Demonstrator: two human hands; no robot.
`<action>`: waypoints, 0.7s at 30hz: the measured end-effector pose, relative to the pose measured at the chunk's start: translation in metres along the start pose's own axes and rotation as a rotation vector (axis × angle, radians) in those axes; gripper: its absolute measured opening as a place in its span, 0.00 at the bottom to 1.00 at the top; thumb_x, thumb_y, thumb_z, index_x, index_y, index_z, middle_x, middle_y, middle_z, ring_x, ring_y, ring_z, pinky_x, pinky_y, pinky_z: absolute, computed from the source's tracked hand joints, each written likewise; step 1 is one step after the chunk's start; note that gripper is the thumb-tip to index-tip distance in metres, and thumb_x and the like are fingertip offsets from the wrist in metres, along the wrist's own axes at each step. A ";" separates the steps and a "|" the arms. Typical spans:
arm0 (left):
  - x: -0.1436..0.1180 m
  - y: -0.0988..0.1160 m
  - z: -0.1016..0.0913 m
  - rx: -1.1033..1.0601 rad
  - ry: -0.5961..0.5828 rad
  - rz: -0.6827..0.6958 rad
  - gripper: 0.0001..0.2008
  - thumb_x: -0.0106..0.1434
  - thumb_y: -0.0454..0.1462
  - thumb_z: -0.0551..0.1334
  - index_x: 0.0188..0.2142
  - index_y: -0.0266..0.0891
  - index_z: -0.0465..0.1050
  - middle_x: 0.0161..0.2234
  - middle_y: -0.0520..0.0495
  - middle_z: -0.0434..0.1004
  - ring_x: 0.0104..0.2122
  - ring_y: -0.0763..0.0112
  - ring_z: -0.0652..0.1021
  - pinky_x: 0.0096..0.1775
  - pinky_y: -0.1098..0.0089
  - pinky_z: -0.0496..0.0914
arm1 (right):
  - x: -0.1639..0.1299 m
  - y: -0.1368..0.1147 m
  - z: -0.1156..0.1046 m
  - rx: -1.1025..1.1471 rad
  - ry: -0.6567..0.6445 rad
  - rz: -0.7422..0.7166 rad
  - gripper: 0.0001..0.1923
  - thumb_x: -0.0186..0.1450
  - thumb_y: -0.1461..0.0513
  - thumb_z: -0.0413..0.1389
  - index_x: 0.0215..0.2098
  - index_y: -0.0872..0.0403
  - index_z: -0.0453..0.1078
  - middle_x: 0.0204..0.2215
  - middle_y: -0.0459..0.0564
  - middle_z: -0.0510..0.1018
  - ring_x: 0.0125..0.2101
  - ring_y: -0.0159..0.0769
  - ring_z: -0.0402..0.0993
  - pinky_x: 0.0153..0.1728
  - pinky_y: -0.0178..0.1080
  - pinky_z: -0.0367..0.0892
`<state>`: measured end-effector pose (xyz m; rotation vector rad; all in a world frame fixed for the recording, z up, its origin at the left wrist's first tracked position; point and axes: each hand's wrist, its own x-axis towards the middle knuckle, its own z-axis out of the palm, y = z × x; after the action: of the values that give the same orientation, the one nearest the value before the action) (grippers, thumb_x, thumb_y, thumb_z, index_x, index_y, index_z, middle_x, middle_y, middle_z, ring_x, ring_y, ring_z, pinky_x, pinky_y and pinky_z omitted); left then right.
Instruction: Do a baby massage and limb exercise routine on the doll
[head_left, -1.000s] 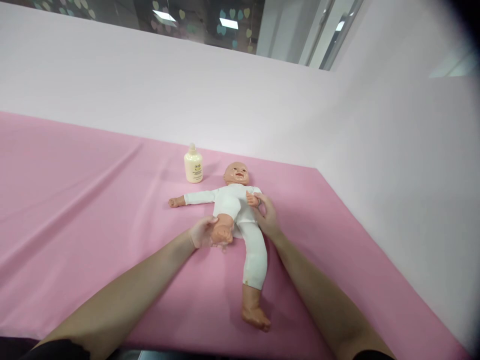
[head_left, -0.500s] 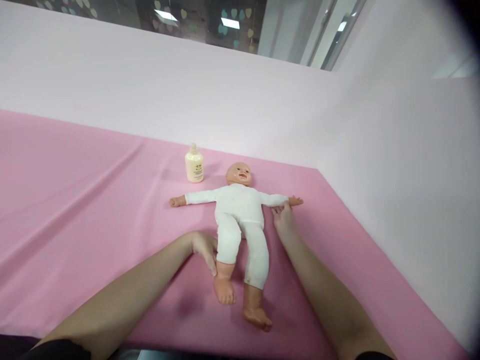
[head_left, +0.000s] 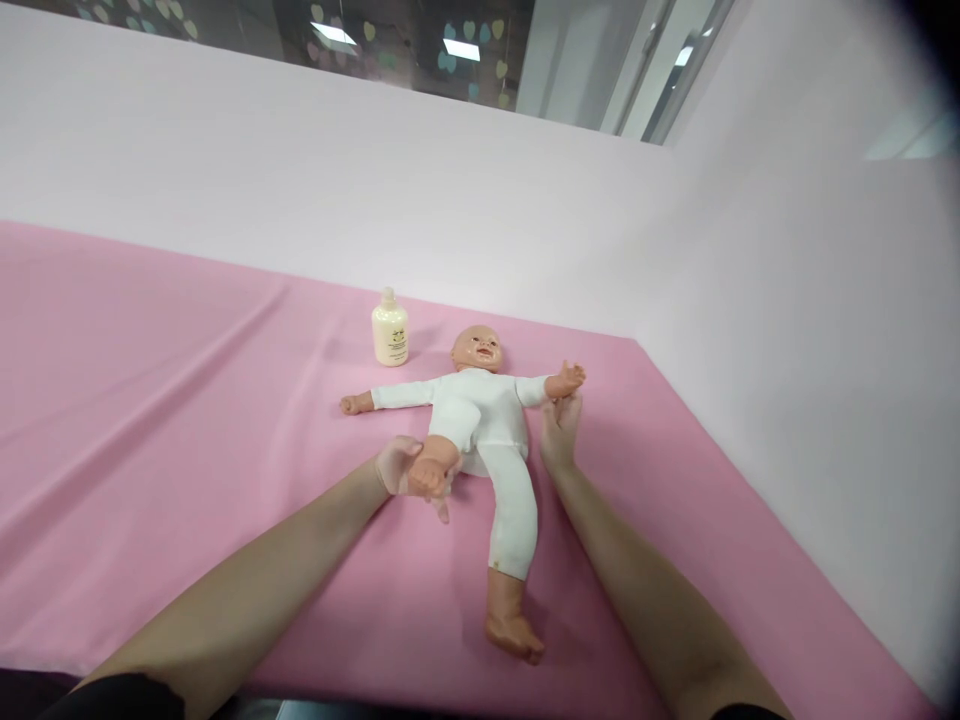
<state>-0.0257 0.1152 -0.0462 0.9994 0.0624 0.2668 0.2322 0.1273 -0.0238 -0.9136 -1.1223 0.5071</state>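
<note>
Baby doll [head_left: 480, 420] in a white bodysuit, lying face up on the pink cloth [head_left: 187, 400] that covers the table, its head toward the pale backdrop [head_left: 375, 190]. One leg is bent, the knee raised and the bare foot drawn up toward the trunk; the other leg [head_left: 514, 530] lies straight, its foot pointing toward the near edge. One sleeved arm [head_left: 390, 396] lies flat and outstretched on the cloth; the other is lifted at the wrist, its small hand [head_left: 568, 380] clear of the surface.

Left hand [head_left: 401, 468]: fingers curled round the bent leg's foot and ankle, closed on it. Right hand [head_left: 559, 432]: fingertips against the underside of the raised forearm, fingers held together and extended; whether they pinch the sleeve cannot be told.

A cream bottle [head_left: 390, 334] stands upright just beside the doll's head, near the outstretched arm but apart from it.

Risks, as judged from this arrangement: the trunk rests unrestrained, so a push on the leg stronger than the support at the arm may roll or slide the doll sideways; the loose cloth may bunch under it. A shift toward the bottle could tip it, as it stands close and narrow-based. The forearm, merely propped, may drop off the fingertips.
</note>
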 end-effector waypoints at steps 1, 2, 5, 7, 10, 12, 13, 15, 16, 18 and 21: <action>0.001 0.001 -0.001 -0.090 -0.026 0.031 0.25 0.47 0.55 0.58 0.33 0.36 0.71 0.19 0.53 0.67 0.18 0.73 0.65 0.38 0.55 0.70 | -0.002 -0.001 0.002 -0.009 -0.046 -0.028 0.28 0.64 0.56 0.54 0.60 0.49 0.54 0.64 0.55 0.56 0.63 0.39 0.56 0.62 0.48 0.56; 0.002 0.002 -0.002 -0.174 -0.045 0.059 0.25 0.49 0.54 0.57 0.35 0.35 0.71 0.19 0.53 0.67 0.18 0.74 0.65 0.38 0.56 0.70 | -0.005 -0.002 0.003 -0.027 -0.095 -0.044 0.27 0.63 0.56 0.55 0.59 0.50 0.56 0.63 0.55 0.60 0.61 0.40 0.59 0.61 0.48 0.57; 0.004 0.002 -0.003 -0.291 -0.002 0.095 0.25 0.53 0.51 0.55 0.39 0.32 0.71 0.21 0.52 0.69 0.19 0.74 0.65 0.37 0.58 0.70 | -0.009 0.002 0.001 -0.138 -0.202 -0.073 0.23 0.62 0.56 0.57 0.54 0.51 0.64 0.56 0.54 0.69 0.56 0.41 0.66 0.60 0.51 0.59; 0.005 0.001 -0.003 -0.306 0.069 0.099 0.25 0.53 0.50 0.55 0.39 0.31 0.71 0.21 0.50 0.70 0.20 0.74 0.67 0.37 0.59 0.70 | -0.010 0.004 -0.002 -0.220 -0.265 -0.135 0.21 0.61 0.57 0.58 0.52 0.49 0.66 0.52 0.51 0.73 0.54 0.41 0.67 0.59 0.53 0.58; 0.006 0.000 -0.001 -0.306 0.168 0.103 0.24 0.52 0.49 0.57 0.39 0.30 0.71 0.21 0.49 0.71 0.20 0.73 0.68 0.35 0.61 0.71 | -0.010 0.005 -0.003 -0.322 -0.360 -0.284 0.18 0.62 0.59 0.57 0.50 0.47 0.68 0.51 0.50 0.74 0.54 0.41 0.68 0.59 0.53 0.59; 0.006 0.001 0.000 -0.299 0.204 0.100 0.24 0.52 0.49 0.58 0.39 0.30 0.72 0.21 0.49 0.71 0.20 0.73 0.68 0.33 0.62 0.71 | -0.009 0.004 -0.002 -0.382 -0.406 -0.359 0.16 0.63 0.59 0.56 0.50 0.46 0.69 0.50 0.50 0.75 0.54 0.41 0.68 0.58 0.52 0.60; 0.006 0.001 0.001 -0.295 0.212 0.098 0.24 0.52 0.49 0.58 0.39 0.30 0.72 0.22 0.49 0.71 0.20 0.73 0.69 0.33 0.62 0.71 | -0.009 0.004 -0.001 -0.405 -0.422 -0.379 0.16 0.63 0.59 0.56 0.50 0.46 0.70 0.50 0.49 0.75 0.54 0.41 0.68 0.58 0.52 0.60; 0.006 0.002 0.002 -0.285 0.218 0.096 0.24 0.52 0.48 0.58 0.39 0.30 0.72 0.22 0.48 0.72 0.21 0.72 0.69 0.33 0.62 0.71 | -0.009 0.003 0.000 -0.432 -0.440 -0.395 0.15 0.63 0.59 0.55 0.49 0.46 0.70 0.50 0.49 0.75 0.54 0.41 0.68 0.58 0.53 0.60; 0.006 0.002 0.001 -0.281 0.217 0.095 0.24 0.52 0.48 0.57 0.39 0.30 0.72 0.22 0.48 0.72 0.21 0.72 0.70 0.33 0.62 0.71 | -0.009 0.002 0.000 -0.438 -0.441 -0.396 0.15 0.63 0.59 0.55 0.49 0.46 0.70 0.49 0.49 0.75 0.53 0.41 0.68 0.58 0.53 0.60; 0.006 0.001 0.000 -0.273 0.208 0.089 0.24 0.53 0.49 0.57 0.39 0.30 0.71 0.22 0.48 0.72 0.22 0.72 0.70 0.34 0.62 0.71 | -0.010 0.002 0.000 -0.437 -0.442 -0.386 0.14 0.63 0.58 0.55 0.48 0.46 0.71 0.49 0.49 0.75 0.53 0.41 0.68 0.58 0.53 0.61; 0.005 -0.001 -0.004 -0.228 0.145 0.071 0.24 0.53 0.49 0.55 0.40 0.30 0.70 0.23 0.48 0.72 0.22 0.72 0.69 0.35 0.59 0.71 | -0.011 0.003 0.000 -0.404 -0.434 -0.339 0.15 0.62 0.58 0.56 0.47 0.47 0.71 0.50 0.50 0.75 0.54 0.42 0.68 0.59 0.54 0.60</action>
<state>-0.0218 0.1192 -0.0489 0.7555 0.1263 0.4020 0.2288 0.1208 -0.0319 -0.9536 -1.7835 0.1998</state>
